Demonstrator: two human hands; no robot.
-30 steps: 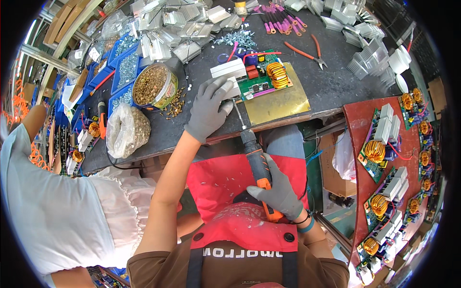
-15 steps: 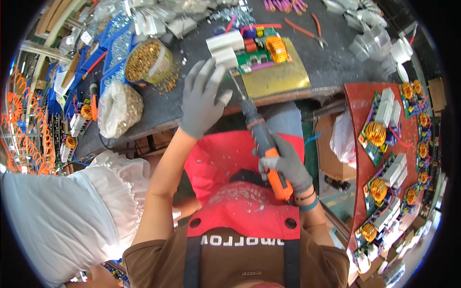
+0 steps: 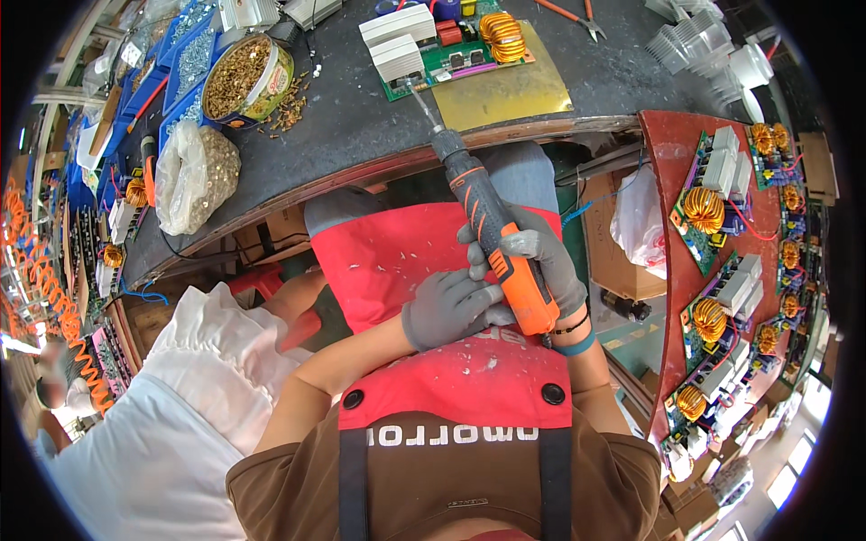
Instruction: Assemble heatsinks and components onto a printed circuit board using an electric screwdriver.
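My right hand (image 3: 546,261) in a grey glove grips an orange and black electric screwdriver (image 3: 501,234). Its thin bit points up and away, its tip at the near left edge of a green circuit board (image 3: 439,65). Whether the bit touches a screw there is too small to tell. The board carries white heatsinks (image 3: 397,56) and a copper-wound coil (image 3: 502,37), and it partly overlaps a yellow sheet (image 3: 505,90) on the dark bench. My gloved left hand (image 3: 449,308) lies against the red apron beside the screwdriver's lower end, fingers loosely extended, with nothing visible in them.
A tub of brass-coloured screws (image 3: 244,79), blue bins (image 3: 192,63) and a bag of small parts (image 3: 197,176) stand at the left. Pliers (image 3: 586,22) lie beyond the board. More coil boards sit on a red panel (image 3: 654,135) at right. Another person in white clothing (image 3: 171,433) is close at left.
My left hand has dropped from beside the board down to the apron near the screwdriver. The screwdriver has moved slightly up and left, and the view has shifted so the bench sits higher.
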